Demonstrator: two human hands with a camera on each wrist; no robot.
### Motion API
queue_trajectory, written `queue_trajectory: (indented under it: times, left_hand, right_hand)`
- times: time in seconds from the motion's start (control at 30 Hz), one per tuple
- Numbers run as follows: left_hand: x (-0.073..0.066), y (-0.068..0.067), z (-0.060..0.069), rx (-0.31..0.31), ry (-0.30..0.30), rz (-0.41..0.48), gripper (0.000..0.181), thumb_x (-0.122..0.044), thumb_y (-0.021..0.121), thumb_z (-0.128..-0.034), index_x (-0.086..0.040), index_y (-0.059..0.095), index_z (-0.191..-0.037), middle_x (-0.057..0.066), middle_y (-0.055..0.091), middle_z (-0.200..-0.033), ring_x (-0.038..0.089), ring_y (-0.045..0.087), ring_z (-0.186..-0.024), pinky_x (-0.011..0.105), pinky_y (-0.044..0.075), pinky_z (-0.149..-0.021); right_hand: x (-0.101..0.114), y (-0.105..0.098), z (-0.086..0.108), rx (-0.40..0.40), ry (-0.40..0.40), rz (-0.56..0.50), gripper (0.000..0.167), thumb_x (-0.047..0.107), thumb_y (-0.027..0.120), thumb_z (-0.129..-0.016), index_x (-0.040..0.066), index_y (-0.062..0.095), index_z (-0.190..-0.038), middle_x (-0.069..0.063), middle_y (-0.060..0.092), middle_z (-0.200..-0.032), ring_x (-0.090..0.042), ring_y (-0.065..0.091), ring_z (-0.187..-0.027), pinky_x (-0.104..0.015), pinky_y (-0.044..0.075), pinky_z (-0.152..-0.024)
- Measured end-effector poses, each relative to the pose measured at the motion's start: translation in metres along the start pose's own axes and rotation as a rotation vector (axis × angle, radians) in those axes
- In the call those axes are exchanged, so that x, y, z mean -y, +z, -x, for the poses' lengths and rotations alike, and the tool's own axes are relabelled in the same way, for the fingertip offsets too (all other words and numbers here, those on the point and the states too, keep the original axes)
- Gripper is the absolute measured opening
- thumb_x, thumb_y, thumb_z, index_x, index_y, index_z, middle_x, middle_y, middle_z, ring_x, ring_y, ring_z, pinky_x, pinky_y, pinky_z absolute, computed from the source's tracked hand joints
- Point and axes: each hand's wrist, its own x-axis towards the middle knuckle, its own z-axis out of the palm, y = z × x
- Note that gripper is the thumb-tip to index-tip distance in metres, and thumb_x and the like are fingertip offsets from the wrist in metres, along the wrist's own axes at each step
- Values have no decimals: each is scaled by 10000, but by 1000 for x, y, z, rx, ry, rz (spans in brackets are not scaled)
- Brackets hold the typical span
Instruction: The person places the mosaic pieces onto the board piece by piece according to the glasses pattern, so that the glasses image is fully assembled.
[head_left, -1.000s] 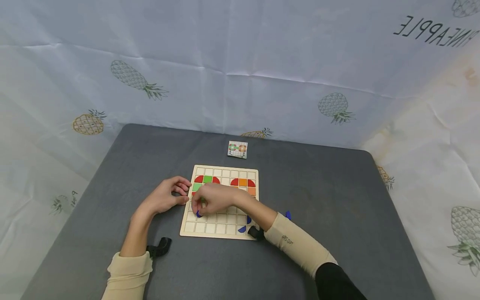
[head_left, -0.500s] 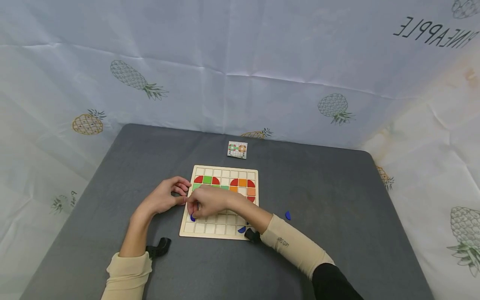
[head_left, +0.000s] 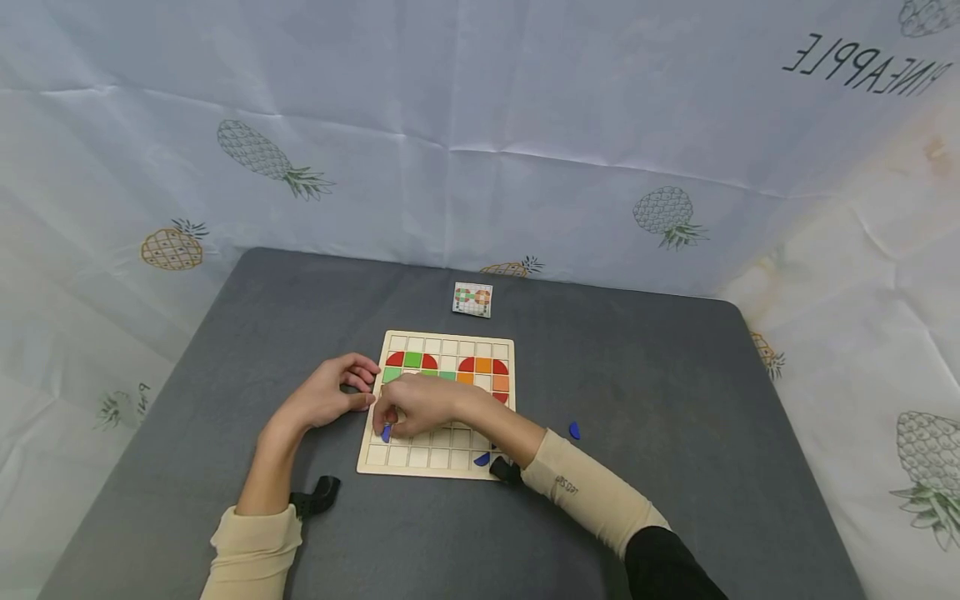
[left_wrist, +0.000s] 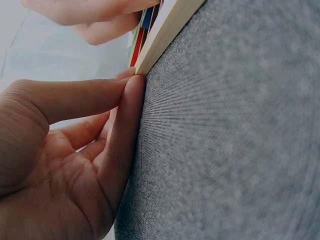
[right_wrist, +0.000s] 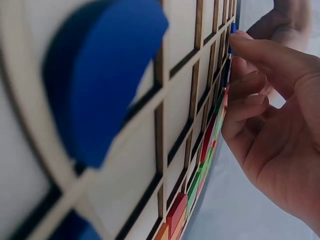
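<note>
My right hand (head_left: 420, 404) reaches across the wooden grid board (head_left: 435, 468) to its left side. Its thumb and fingers pinch a small blue rounded piece (head_left: 386, 432) at a square there; the right wrist view shows only a sliver of this blue piece (right_wrist: 233, 31) at the fingertips. My left hand (head_left: 326, 393) lies on the table, fingertips and thumb touching the board's left edge, fingers relaxed. In the left wrist view, the left hand (left_wrist: 75, 145) meets the board's edge (left_wrist: 160, 40). Red, green and orange pieces fill several upper squares, partly hidden by my right hand.
Another blue piece (head_left: 482, 459) lies on the board's lower right, close to my right wrist's black camera mount (head_left: 505, 471). One more blue piece (head_left: 574, 431) is on the grey table (head_left: 660, 400) to the right. A pattern card (head_left: 472, 299) lies behind the board.
My right hand has shifted slightly left with the blue piece, which has turned in its fingertips to stand more upright in view. The left hand stays at the board's edge.
</note>
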Motion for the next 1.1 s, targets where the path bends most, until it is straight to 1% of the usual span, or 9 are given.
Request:
queue_trajectory:
  times: [0.1,0.17,0.27,0.33,0.37,0.53,0.73,0.9,1.1]
  left_hand:
    - [0,0,0,-1,3,-2,408,13,788,-932,80,629,-1301,208,655,-1141,149,632,-932,221,543,-781]
    - [0,0,0,-1,2,-3,405,11,789,-934,80,628,-1300,208,656,-1140,152,630,-932,218,543,-782]
    - [0,1,0,-6,-5,-5,398,8,790,-940,78,629,-1297,206,657,-1136,160,627,-930,213,544,-774]
    - [-1,1,0,-7,-13,-8,397,3,788,-946,81,625,-1299,207,654,-1136,171,620,-931,212,545,-761]
    - [-1,1,1,-9,-13,-12,398,5,787,-947,85,622,-1300,210,651,-1133,175,617,-931,214,544,-753]
    - [-2,2,2,-11,-25,-13,410,4,788,-947,88,613,-1309,211,646,-1134,196,605,-943,214,543,-736]
    - [0,0,2,-9,-21,-23,425,12,790,-942,96,607,-1317,218,643,-1146,199,606,-960,206,537,-750]
    - [0,1,2,-8,-28,-25,432,6,789,-947,95,604,-1327,218,645,-1156,200,608,-967,203,541,-753]
    - [0,1,1,-6,-22,-28,425,9,789,-947,94,608,-1322,221,647,-1156,181,614,-958,202,546,-761]
  right_hand:
    - [-1,-1,4,-16,-12,-11,208,55,720,-980,145,827,-1134,27,775,-1028,-43,636,-904,-114,463,-824]
    - [-2,-3,10,-32,-21,-40,210,47,720,-980,125,825,-1144,10,770,-1032,-68,638,-912,-123,464,-829]
    - [-4,-6,25,-66,-18,-72,190,64,731,-993,113,823,-1152,3,753,-1017,-112,631,-888,-141,458,-808]
    - [-7,-8,39,-92,-3,-98,179,83,736,-1001,115,821,-1155,5,735,-998,-131,616,-854,-156,457,-781]
    - [-8,-9,46,-103,10,-106,176,95,740,-1005,121,821,-1159,7,727,-991,-135,608,-828,-165,455,-761]
    - [-18,-12,90,-163,70,-145,171,122,754,-1005,130,815,-1164,29,702,-972,-63,569,-741,-194,484,-704]
    - [-37,-9,148,-247,146,-169,180,139,786,-992,121,810,-1170,37,730,-1001,-17,558,-717,-203,500,-680]
    - [-50,-4,193,-289,249,-220,190,149,803,-988,142,811,-1178,18,710,-993,-35,554,-682,-222,501,-628]
    - [-66,8,238,-334,371,-229,215,225,842,-969,156,803,-1168,-1,710,-991,-28,562,-692,-231,517,-646]
